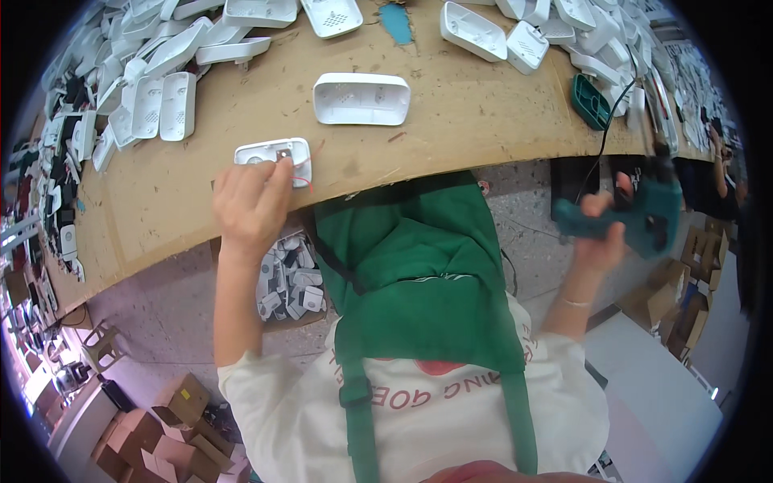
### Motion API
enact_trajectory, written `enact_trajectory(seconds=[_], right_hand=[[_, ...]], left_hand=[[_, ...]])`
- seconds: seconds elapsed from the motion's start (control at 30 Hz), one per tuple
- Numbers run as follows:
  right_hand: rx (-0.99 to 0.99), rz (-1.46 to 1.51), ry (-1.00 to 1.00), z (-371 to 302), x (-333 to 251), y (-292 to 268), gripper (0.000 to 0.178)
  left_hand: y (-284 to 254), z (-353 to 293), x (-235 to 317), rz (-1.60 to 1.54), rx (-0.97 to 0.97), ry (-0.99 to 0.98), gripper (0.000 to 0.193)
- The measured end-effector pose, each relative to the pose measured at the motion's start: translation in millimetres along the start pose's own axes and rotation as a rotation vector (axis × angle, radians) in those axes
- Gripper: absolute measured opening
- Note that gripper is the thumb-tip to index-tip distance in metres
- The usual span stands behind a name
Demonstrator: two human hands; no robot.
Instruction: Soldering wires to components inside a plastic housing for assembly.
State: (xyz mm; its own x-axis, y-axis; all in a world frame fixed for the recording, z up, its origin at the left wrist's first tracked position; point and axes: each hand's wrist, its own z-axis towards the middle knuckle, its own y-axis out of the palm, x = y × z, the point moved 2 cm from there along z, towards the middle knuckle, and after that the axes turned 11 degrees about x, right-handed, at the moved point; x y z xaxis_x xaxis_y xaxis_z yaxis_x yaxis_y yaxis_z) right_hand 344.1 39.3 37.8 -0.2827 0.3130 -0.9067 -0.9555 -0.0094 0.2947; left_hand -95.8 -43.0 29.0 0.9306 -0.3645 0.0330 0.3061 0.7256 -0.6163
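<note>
My left hand [254,201] is closed at the table's front edge, its curled fingers gripping a small white plastic housing [299,150] that lies on the tabletop. Thin red wires stick out at the housing's right side. A small brownish part [283,154] shows at my fingertips; what else they cover is hidden. Off to the right, beyond the table edge, my right hand [600,229] is wrapped around the handle of a teal power drill [656,213], blurred by motion. Its dark chuck end points up toward the table. A larger white plastic shell [361,101] lies open side up behind the housing.
Heaps of white plastic shells [177,97] cover the table's [241,105] left and back. More lie at the right, beside a dark green tray [590,102] and a black cord [605,133]. Beneath the table stands a box of white parts [290,278]. Cardboard boxes [181,398] sit on the floor.
</note>
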Motion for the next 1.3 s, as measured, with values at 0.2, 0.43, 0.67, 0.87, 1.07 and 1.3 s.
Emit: enact_trajectory(seconds=[0.2,0.43,0.67,0.87,1.07,1.3], right_hand=[[0.227,0.013,-0.236,11,-69,-70,0.073],[-0.079,0.533,0.182,-4,4,43,0.070],[-0.235,0.737,0.497,-10,62,133,0.072],[-0.310,0.671,0.580,-16,77,178,0.082],[-0.265,0.672,0.616,-12,92,199,0.081],[-0.303,0.644,0.617,16,111,203,0.073]], left_hand=[[19,0,14,-0.138,0.071,0.046,0.033],[32,12,25,-0.200,-0.002,-0.014,0.029],[28,19,6,-0.582,-0.219,-0.537,0.017],[28,35,-6,-0.452,-0.254,-0.528,0.016],[39,34,-6,-0.469,-0.148,-0.559,0.011],[58,36,18,-0.404,-0.103,-0.433,0.013]])
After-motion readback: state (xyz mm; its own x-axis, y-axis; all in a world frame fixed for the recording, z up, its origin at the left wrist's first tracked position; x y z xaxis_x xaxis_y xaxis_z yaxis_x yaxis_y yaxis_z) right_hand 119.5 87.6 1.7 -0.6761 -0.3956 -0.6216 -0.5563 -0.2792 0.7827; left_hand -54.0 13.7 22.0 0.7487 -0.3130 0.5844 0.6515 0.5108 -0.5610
